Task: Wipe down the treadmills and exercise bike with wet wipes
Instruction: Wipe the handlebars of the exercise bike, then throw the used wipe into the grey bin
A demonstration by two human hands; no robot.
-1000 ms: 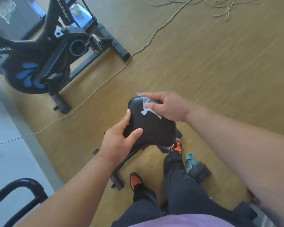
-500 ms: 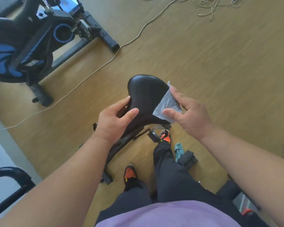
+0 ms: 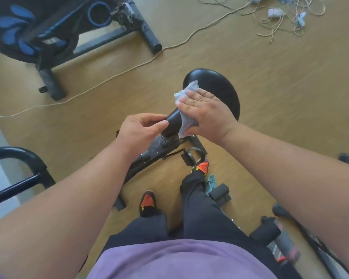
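Right hand [image 3: 207,109] flat on wet wipe [image 3: 184,93], left hand [image 3: 141,131] pinching saddle [image 3: 220,87]; wooden floor [image 3: 270,97].

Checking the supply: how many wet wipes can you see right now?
1. The wet wipe lies under the right hand, pressed on the black bike saddle. Others may be hidden out of view.

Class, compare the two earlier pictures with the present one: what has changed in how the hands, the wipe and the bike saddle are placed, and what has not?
The right hand carried the wet wipe from the saddle's broad end and side down to its narrow nose, now pressing it flat there. The left hand shifted from the saddle's side to its nose tip. Unchanged: the wipe stays under the right hand, and the left steadies the saddle.
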